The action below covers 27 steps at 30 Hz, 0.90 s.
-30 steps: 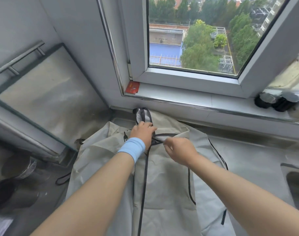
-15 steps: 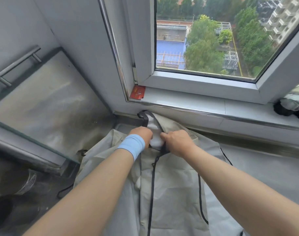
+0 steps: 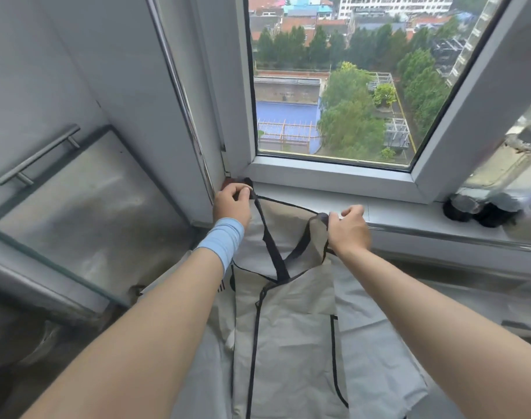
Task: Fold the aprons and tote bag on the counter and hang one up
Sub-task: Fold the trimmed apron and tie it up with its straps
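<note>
Our beige apron [image 3: 288, 343] lies along the counter [image 3: 457, 291], its bib raised. Our right hand [image 3: 347, 228] pinches one end of the black neck strap [image 3: 268, 237], and our left hand [image 3: 231, 204] pinches the other by the windowsill [image 3: 403, 211]. We should spread the loop evenly.

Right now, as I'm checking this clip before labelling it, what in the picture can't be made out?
Head view only:
- Red thing on the sill: mostly covered by the left hand.
- Apron: lower end cut off by the bottom edge.
- Cloth under it: apron or bag, cannot tell.
- Dark lumps on the sill: too blurred to name.
- Strap: its far ends hidden inside each grip, left hand and right hand.
</note>
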Motion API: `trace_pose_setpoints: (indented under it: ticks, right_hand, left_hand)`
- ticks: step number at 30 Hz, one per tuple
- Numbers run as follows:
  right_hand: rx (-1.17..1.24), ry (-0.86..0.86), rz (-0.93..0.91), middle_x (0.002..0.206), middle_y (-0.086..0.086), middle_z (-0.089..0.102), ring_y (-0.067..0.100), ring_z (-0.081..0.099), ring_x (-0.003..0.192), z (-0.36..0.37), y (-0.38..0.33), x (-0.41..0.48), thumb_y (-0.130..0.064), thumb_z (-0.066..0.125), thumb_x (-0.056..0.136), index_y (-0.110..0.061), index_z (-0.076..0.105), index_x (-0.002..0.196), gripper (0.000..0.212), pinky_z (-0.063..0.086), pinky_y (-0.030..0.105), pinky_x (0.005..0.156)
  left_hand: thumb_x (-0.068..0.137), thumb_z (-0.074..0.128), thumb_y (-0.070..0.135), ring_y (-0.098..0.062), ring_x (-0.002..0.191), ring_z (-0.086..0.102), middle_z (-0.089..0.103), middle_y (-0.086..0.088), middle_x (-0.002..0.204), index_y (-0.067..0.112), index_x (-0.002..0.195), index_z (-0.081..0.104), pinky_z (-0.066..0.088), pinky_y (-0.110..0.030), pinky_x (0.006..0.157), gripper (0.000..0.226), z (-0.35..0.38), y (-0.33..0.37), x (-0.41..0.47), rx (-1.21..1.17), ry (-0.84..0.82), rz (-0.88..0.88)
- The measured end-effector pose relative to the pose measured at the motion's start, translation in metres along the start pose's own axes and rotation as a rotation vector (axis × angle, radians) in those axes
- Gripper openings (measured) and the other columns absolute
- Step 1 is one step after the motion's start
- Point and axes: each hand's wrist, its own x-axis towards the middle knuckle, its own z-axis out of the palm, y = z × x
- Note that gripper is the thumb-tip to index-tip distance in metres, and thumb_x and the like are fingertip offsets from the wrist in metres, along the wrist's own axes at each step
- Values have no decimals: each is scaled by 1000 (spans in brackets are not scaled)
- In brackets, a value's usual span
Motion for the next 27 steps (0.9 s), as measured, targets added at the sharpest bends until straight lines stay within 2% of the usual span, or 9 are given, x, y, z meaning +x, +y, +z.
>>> trace_pose_setpoints:
  ticks: [2,5,7,9,13,17,20,22,27]
  right_hand:
    - [-108,-74,1,92,9,70,32,64,91,1,1,-16,-58,27,91,-11,66,93,61,50,38,82]
    - [-175,-464,-38,90,6,72,27,69,76,15,1,-44,-77,20,85,-11,67,92,81,55,37,75]
    - [-41,-717,7,119,6,64,28,64,102,31,-2,-56,-82,37,79,-13,60,122,84,55,41,84]
    - [237,-743,78,136,1,54,25,52,124,45,-12,-60,-77,57,72,-18,48,141,91,45,44,102]
    - [611,-534,119,89,0,66,20,61,88,49,-38,-42,-31,63,92,-21,68,94,11,45,31,80]
    - [411,-390,-48,77,0,67,22,62,82,26,-45,-21,-34,57,93,-17,70,78,26,47,31,74]
    - [206,-371,-326,118,-6,68,16,55,120,3,-48,-3,-27,51,94,-25,74,99,23,40,36,102]
    - [-54,-357,-527,149,-1,45,14,31,143,-10,-46,12,-15,50,91,-26,65,126,40,23,36,117]
    - [-739,-337,-887,161,5,21,21,11,151,-18,-15,35,-27,59,87,-31,41,146,62,7,47,122]
  left_hand:
    - [96,50,16,-19,59,59,64,-6,81,18,88,66,61,-37,73,19,4,12,-4,-117,-131,-36]
    - [96,51,13,-21,64,62,66,-2,77,18,84,67,60,-44,77,21,10,26,-8,-151,-243,13]
    - [96,52,13,-18,63,61,67,1,76,17,85,67,59,-42,78,19,11,37,-8,-158,-276,62]
    - [95,54,16,-12,64,62,68,2,80,18,87,70,57,-37,76,17,9,44,-3,-142,-275,111]
    - [89,61,29,-8,88,60,59,6,110,32,88,72,48,-22,87,11,-3,42,10,109,-149,287]
    - [85,61,15,-18,87,55,45,0,118,24,105,58,45,-28,82,23,-8,26,5,314,127,287]
    - [86,56,17,-27,84,58,59,-1,94,21,91,53,44,-28,73,7,4,7,-10,320,-34,160]
    - [85,56,17,-28,82,58,61,-2,87,18,86,56,45,-29,72,1,15,-3,-22,432,-190,201]
    - [85,54,8,-28,81,54,54,-6,92,11,86,59,49,-35,75,6,34,1,-17,391,-83,276]
